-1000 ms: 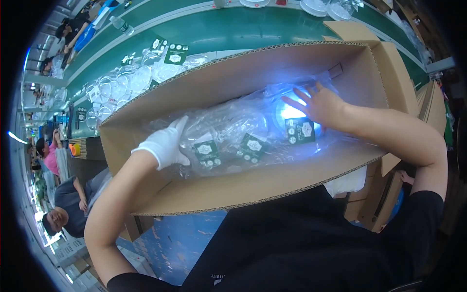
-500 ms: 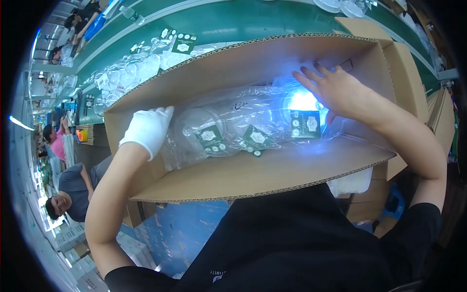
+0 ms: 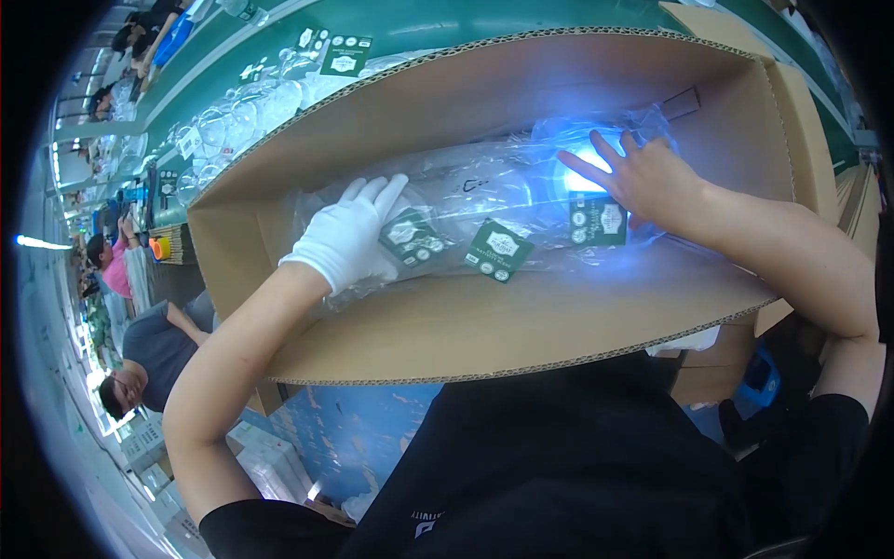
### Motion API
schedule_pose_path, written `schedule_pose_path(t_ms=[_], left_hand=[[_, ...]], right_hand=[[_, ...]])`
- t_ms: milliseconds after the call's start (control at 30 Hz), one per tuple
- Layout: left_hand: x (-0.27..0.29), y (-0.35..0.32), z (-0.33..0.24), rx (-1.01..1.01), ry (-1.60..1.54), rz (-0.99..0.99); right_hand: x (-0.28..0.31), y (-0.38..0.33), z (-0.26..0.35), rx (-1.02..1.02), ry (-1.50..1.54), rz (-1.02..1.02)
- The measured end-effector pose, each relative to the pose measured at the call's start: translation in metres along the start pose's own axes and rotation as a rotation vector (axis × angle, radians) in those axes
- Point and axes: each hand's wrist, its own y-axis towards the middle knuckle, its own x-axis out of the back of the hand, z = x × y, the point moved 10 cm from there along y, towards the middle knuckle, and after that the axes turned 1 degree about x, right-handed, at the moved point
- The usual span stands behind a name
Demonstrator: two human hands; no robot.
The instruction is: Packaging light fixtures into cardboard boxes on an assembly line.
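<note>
Clear plastic bags holding round transparent containers (image 3: 484, 191) lie in a row inside a long open cardboard box (image 3: 521, 335). Green printed cards show on them: a left card (image 3: 414, 238), a middle card (image 3: 498, 250) and a right card (image 3: 598, 220). My left hand (image 3: 345, 233), in a white glove, lies on the left end of the bagged containers with its fingers stretched out. Over the right end spreads my bare right hand (image 3: 643, 177), fingers apart on the plastic. A bright bluish-white glare covers the container beside its fingertips.
Behind the box runs a green work surface (image 3: 447, 37) with a pile of clear containers (image 3: 247, 116) and more green cards (image 3: 345, 56). A seated person (image 3: 158, 345) is at the left. Stacked cardboard (image 3: 852, 200) stands at the right.
My left hand has moved right and inward from the box's left end onto the bagged containers. My right hand has lowered slightly onto the plastic. The view has shifted a little.
</note>
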Motion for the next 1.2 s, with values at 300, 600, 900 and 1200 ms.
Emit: schedule_pose_path(t_ms=[300,600,900,1200], left_hand=[[0.003,-0.025,-0.002,0.02,0.385,-0.04],[-0.016,-0.047,0.041,0.36,0.331,0.27],[-0.058,-0.066,0.015,0.08,0.217,0.663],[0.157,-0.195,0.025,0.085,-0.345,-0.645]], right_hand=[[-0.001,0.0,-0.012,0.039,0.095,-0.03],[0.021,-0.049,-0.048,-0.111,0.291,0.204],[0.157,-0.139,0.064,0.177,0.789,-0.601],[0.187,-0.124,0.092,-0.033,0.624,-0.972]])
